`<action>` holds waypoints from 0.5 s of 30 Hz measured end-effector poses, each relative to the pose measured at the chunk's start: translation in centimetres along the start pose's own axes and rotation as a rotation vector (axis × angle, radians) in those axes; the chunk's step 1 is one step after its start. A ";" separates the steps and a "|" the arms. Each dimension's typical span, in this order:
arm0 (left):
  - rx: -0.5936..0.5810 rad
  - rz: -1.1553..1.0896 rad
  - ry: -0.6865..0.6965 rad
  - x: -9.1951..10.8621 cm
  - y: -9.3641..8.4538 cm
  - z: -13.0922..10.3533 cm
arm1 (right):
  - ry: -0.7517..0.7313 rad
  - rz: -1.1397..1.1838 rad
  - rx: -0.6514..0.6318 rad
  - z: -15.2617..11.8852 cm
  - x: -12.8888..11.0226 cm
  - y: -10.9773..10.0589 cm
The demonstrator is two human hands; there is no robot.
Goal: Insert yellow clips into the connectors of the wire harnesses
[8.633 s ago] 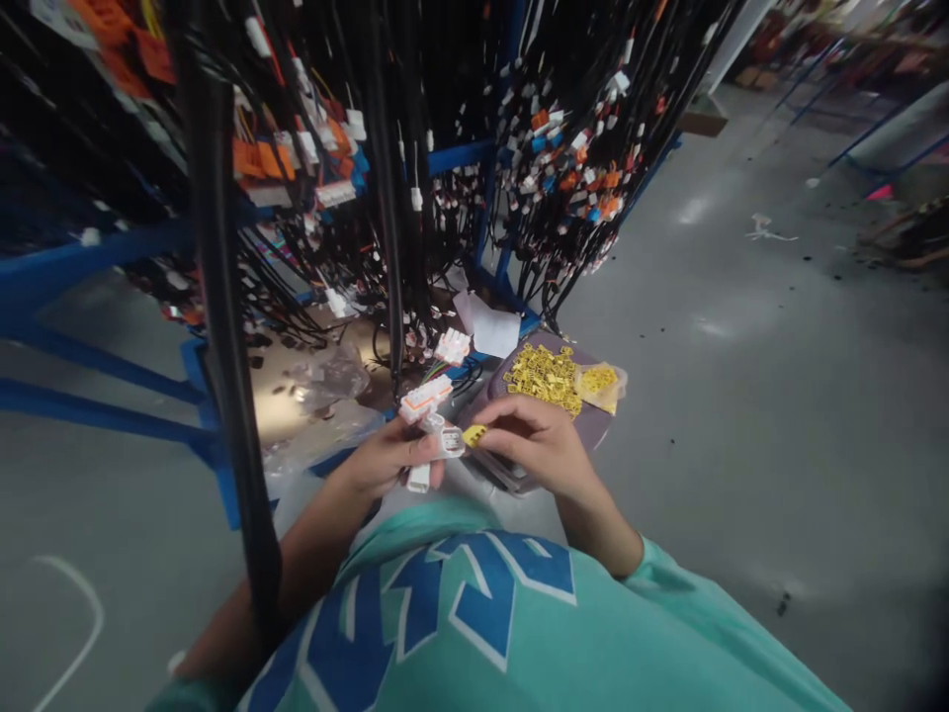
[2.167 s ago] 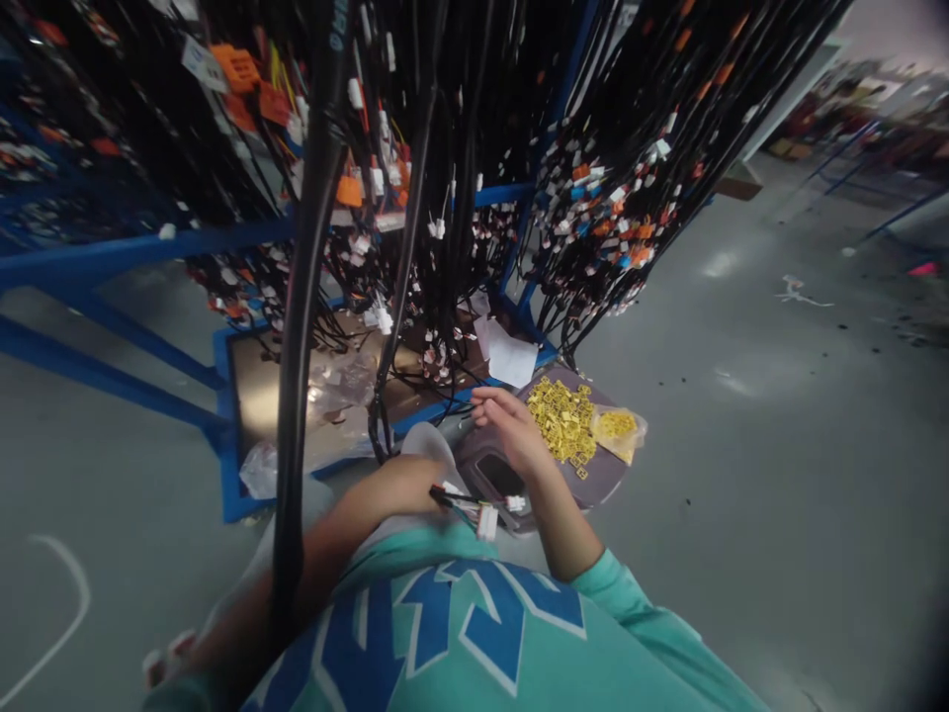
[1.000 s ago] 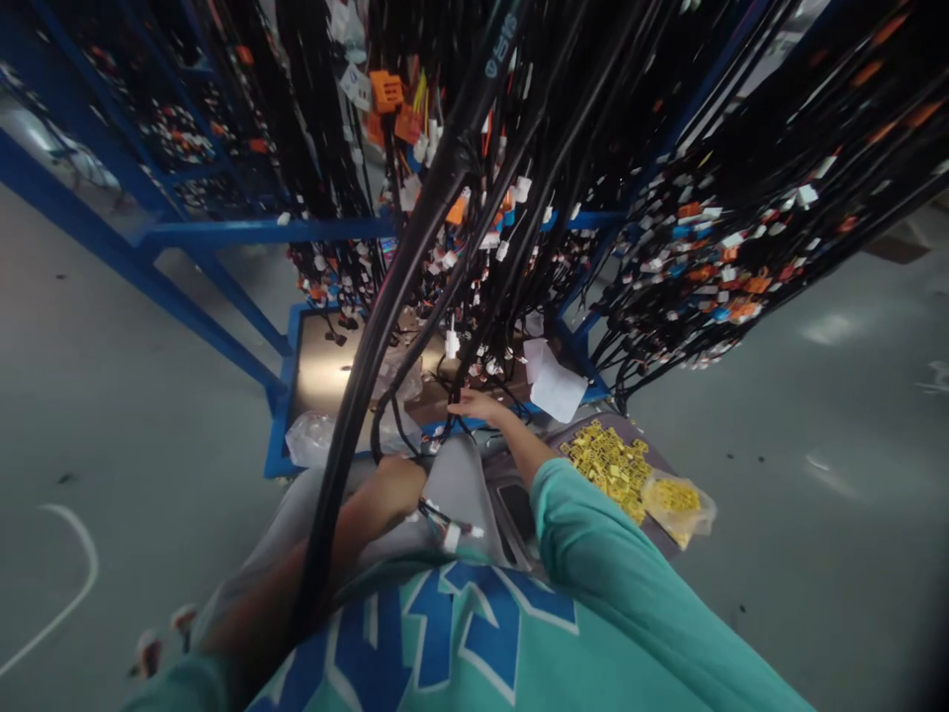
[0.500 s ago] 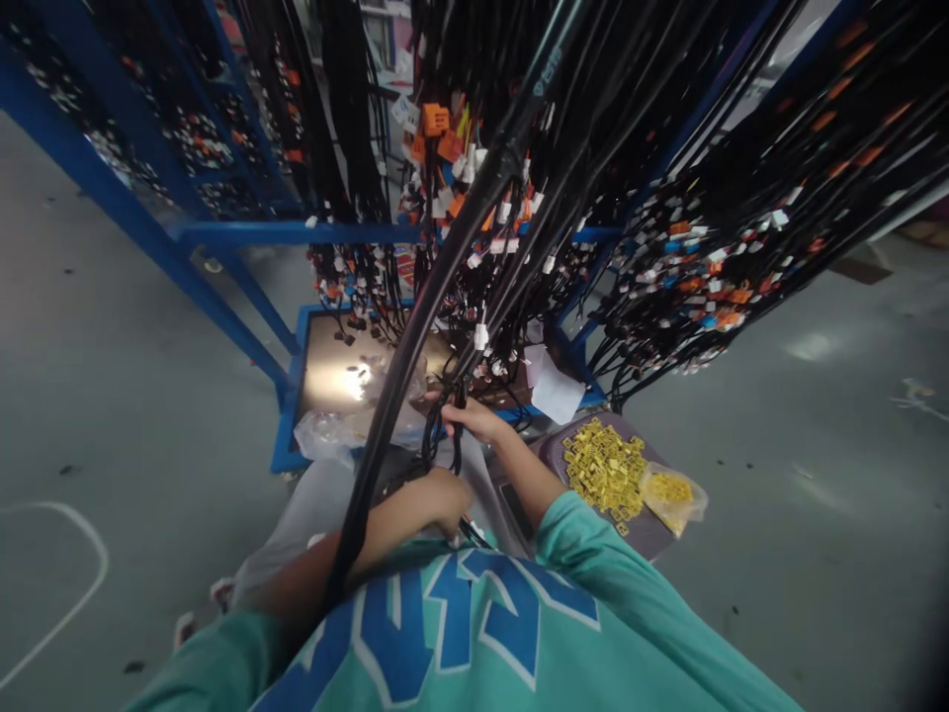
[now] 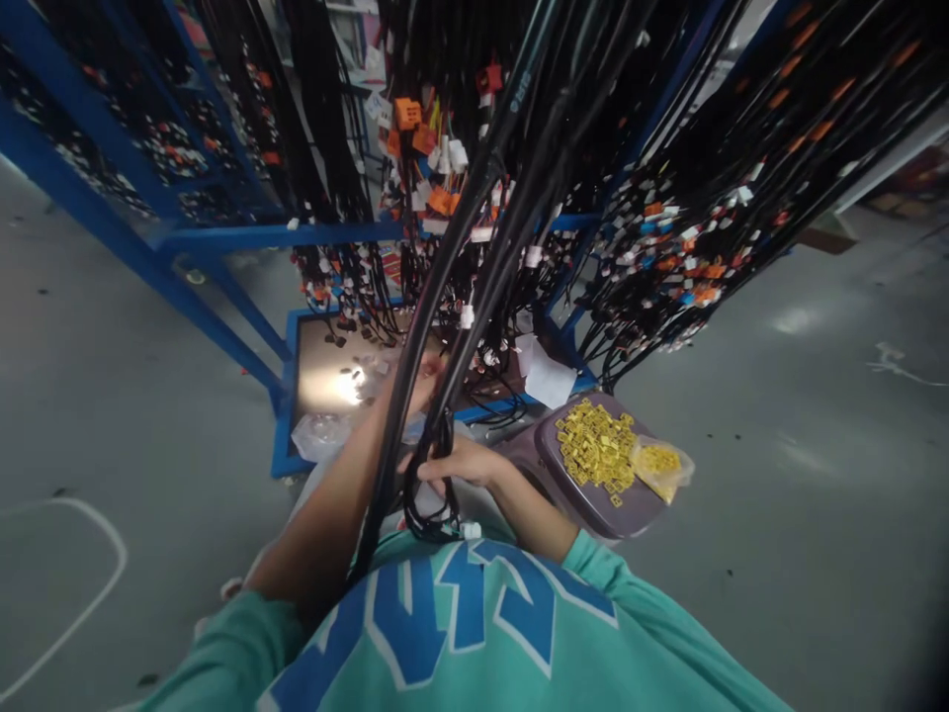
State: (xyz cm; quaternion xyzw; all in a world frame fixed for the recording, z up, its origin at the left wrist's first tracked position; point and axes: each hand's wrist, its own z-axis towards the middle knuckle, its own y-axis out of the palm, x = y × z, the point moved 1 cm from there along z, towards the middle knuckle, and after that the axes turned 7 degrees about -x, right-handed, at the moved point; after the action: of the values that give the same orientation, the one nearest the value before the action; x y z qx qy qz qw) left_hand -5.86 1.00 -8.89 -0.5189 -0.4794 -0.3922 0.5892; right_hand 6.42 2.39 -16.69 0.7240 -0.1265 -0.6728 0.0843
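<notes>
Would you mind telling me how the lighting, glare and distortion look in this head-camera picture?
Head view: strong wide-angle bending, with dark corners; a glare spot on the blue cart tray; the hanging black cables are dim and partly hide the left hand; the right hand and yellow clips are lit well enough to read.

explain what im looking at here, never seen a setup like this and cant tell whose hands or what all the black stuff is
The picture comes from a camera worn on a person's head, looking down past their teal shirt. Both hands are that person's own. The black stuff is bundles of cables hanging from a blue rack, with small white and orange plugs on their ends. The right hand grips a looped black cable. The left hand reaches up among the hanging cables, partly hidden, so its grip is unclear. To the right, a grey tray holds small yellow parts and a bag of more.
</notes>
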 end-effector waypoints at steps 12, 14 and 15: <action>-0.596 -0.336 -0.216 -1.1 1.0 -1.8 | -0.016 0.064 0.046 -3.8 -0.4 0.7; -0.683 -0.408 -0.213 -1.7 0.9 -1.8 | -0.051 0.090 0.064 -4.1 -0.4 0.3; -0.751 -0.446 -0.218 -2.2 0.9 -1.8 | -0.062 0.104 0.087 -4.2 -0.4 0.0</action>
State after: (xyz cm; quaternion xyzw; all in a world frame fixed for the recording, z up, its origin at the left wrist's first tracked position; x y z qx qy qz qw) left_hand -5.24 -0.70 -11.26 -0.6190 -0.4631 -0.5995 0.2070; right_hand 10.60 2.30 -15.93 0.6982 -0.1956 -0.6835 0.0840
